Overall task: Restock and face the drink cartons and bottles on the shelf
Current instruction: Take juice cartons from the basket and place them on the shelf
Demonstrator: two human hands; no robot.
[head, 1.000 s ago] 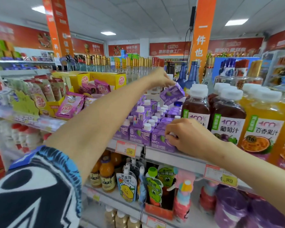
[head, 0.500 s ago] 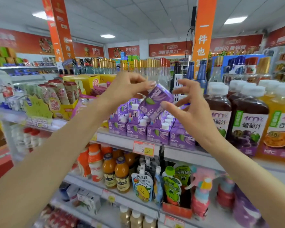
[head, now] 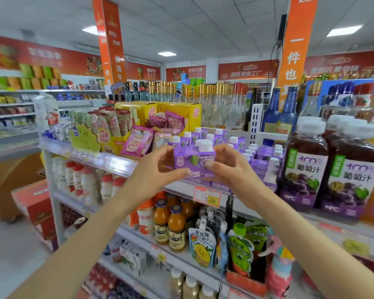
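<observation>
2 hands, 1 purple carton (head: 194,160).
Left hand (head: 158,173) and right hand (head: 229,169) grip it upright; shelved cartons (head: 261,160) just behind.

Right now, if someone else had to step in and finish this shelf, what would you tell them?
The left hand holds the left side of a purple carton; the right hand holds its right side.
The carton is upright, label facing out, held in front of the other cartons on the shelf, left of the grape juice bottles.
Done: this carton is picked up and turned label-out.
Left: set it at the front of its row, then straighten the rest.
</observation>
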